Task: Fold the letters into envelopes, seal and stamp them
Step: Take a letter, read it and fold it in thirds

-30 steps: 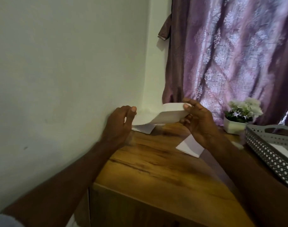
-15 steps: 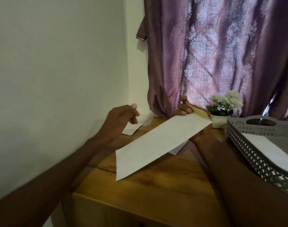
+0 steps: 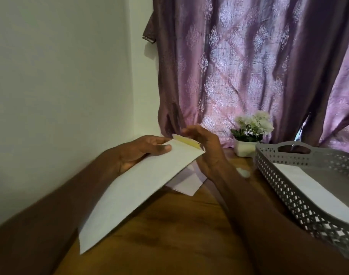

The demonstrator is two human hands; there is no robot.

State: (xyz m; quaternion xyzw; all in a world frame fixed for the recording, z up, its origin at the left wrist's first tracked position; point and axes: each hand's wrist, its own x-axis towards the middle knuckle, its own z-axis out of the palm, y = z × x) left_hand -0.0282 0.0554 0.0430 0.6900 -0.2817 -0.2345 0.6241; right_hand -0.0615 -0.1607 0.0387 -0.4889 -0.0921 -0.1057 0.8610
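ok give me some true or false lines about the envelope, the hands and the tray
1. The left hand holds the envelope. True.
2. The envelope lies flat on the table. False: it is held up above it.
3. The tray holds white paper. True.
4. The flower pot sits inside the tray. False: it stands on the table beside it.
5. The right hand is at the envelope's flap end. True.

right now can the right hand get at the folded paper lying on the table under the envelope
Probably yes: the right hand is just above the folded paper, whose near corner lies bare. Its fingers are at the envelope flap and must leave it first.
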